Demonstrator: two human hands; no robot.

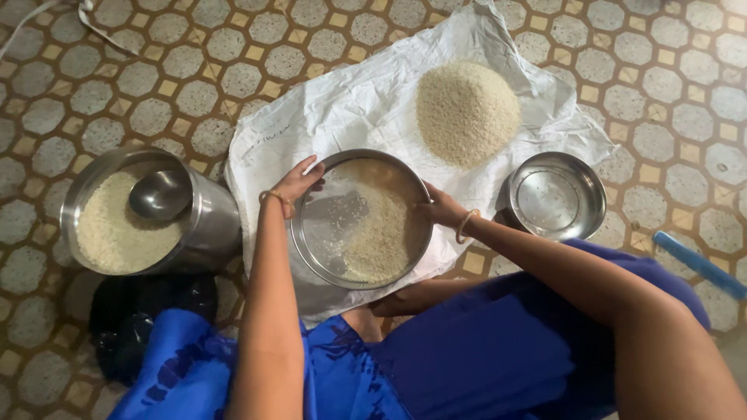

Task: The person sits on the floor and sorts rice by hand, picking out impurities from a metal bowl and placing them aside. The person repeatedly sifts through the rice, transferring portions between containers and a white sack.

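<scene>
Left of the hands, a steel pot (148, 210) of rice with a ladle (159, 193); its base is hidden by blue cloth. Left hand (296, 183) grips the steel plate (359, 219) rim, fingers curled over it; right hand (440, 210) pinches the opposite rim, fingertips hidden. Rice lies on the plate's right side. Beyond, a rice heap (467, 113) on the white sack (350, 109). Right, an empty steel bowl (556, 194) on open floor.

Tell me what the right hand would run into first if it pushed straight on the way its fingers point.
The right hand grips the steel plate rim, pointing left; it would probably meet the rice in the plate first.
</scene>
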